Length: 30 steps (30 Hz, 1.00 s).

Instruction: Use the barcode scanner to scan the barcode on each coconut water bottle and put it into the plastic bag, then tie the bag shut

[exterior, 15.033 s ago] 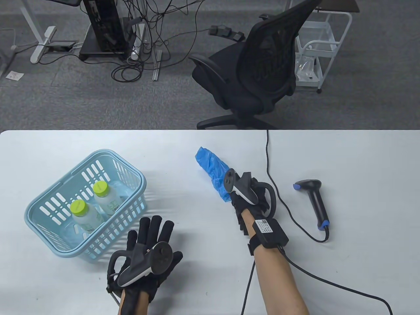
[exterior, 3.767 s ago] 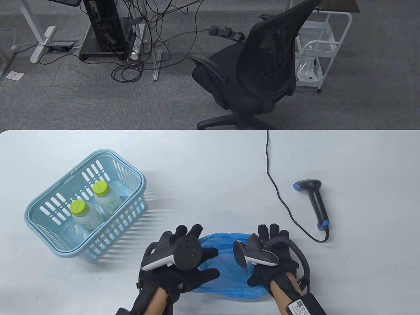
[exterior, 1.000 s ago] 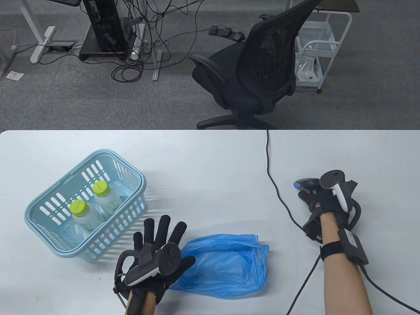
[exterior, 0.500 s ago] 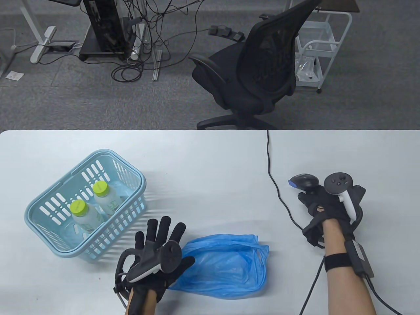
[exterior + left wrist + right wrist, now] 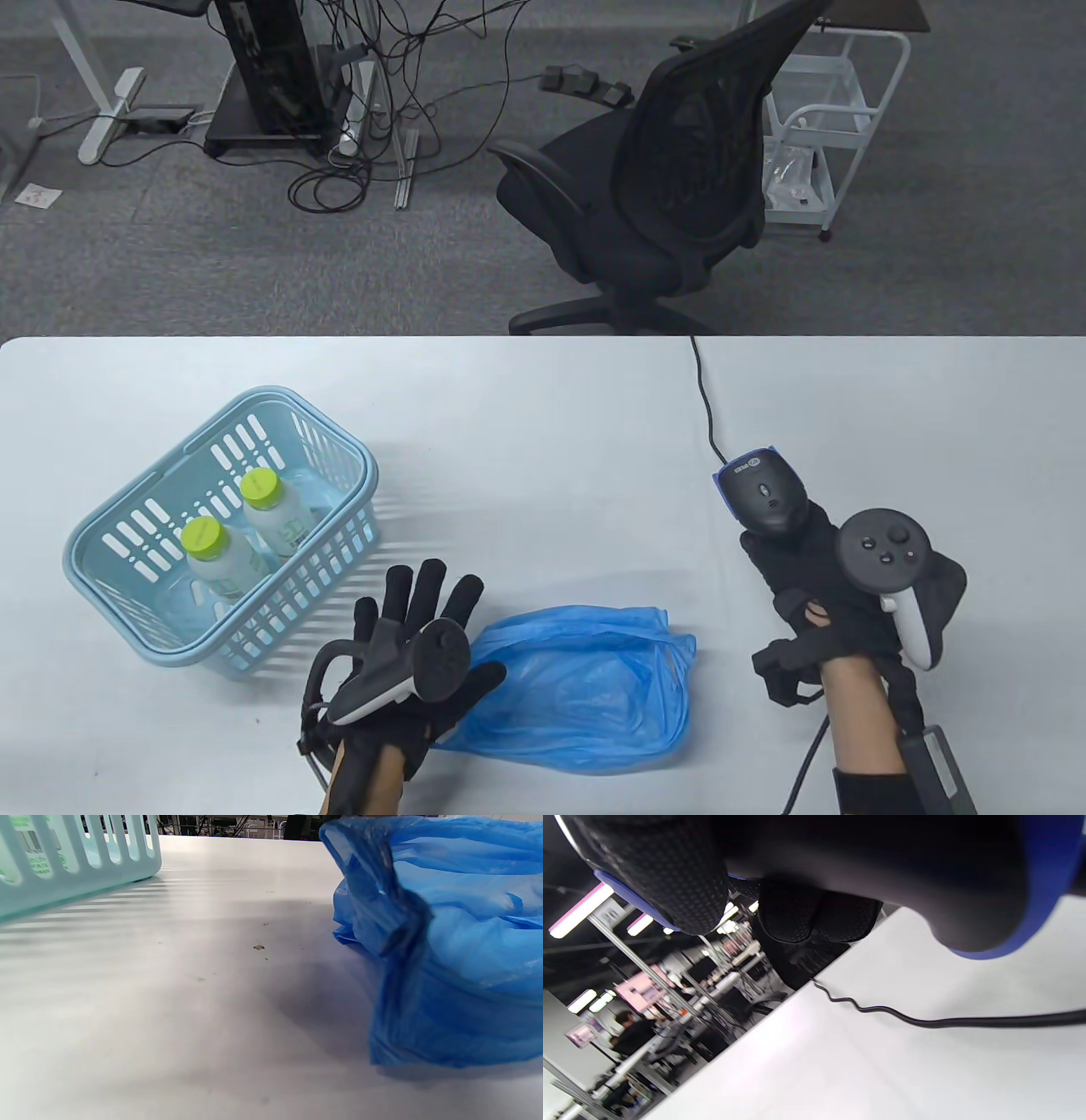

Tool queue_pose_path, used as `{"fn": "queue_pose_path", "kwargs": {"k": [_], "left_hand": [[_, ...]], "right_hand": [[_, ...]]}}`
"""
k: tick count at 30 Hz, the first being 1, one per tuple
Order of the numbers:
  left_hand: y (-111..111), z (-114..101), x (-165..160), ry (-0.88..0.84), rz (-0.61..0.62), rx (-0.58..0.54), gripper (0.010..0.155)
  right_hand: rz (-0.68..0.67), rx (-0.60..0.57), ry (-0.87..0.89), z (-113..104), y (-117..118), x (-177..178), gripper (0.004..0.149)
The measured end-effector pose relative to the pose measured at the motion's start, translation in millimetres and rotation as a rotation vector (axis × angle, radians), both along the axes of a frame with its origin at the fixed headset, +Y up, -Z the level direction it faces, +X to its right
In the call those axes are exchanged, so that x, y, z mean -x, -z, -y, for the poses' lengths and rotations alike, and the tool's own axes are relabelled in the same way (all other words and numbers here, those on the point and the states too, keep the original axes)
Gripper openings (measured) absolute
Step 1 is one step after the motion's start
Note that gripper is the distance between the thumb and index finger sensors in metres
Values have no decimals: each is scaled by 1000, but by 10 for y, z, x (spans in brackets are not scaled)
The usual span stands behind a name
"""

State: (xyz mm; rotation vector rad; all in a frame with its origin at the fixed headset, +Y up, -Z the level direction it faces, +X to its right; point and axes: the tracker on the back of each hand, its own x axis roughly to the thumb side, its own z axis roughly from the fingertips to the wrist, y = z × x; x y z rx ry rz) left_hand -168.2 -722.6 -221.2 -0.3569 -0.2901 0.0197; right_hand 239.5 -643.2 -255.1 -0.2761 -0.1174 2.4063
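Observation:
Two white coconut water bottles with lime-green caps stand in a light blue basket at the left. A crumpled blue plastic bag lies near the front edge. My left hand lies flat with straight fingers between basket and bag, holding nothing. My right hand grips the handle of the black barcode scanner and holds it lifted off the table, head pointing away. In the right wrist view my gloved fingers wrap the scanner's handle.
The scanner's black cable runs over the table's far edge. A black office chair stands behind the table, with a white cart to its right. The basket's corner shows in the left wrist view.
My right hand has lifted the scanner off the table and drawn it toward the front edge. The left hand has stayed by the bag.

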Motion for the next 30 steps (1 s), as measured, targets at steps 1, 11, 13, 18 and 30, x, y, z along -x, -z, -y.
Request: {"fn": "queue_pose_path", "kwargs": {"k": [1,11,13,18,30], "left_hand": [[-2,-1,-1,-2,4,-1,91],[30,22,-56,-44,39,-7,90],[36,31,-97,-49,37,-15,89],[13,-20,-184,-31,57,-44,88],[178,-763,-14,-124,53,-57,78]], "right_hand": [[-13,-20,19,-17,-81,53,54],[-76,-150,69,255,-363,328,51],[-75,-153,55,307,-392,342,50],[-71,-182,-30,376,-467,353,49],[-94,-116,-76,530,-382,374,50]]}}
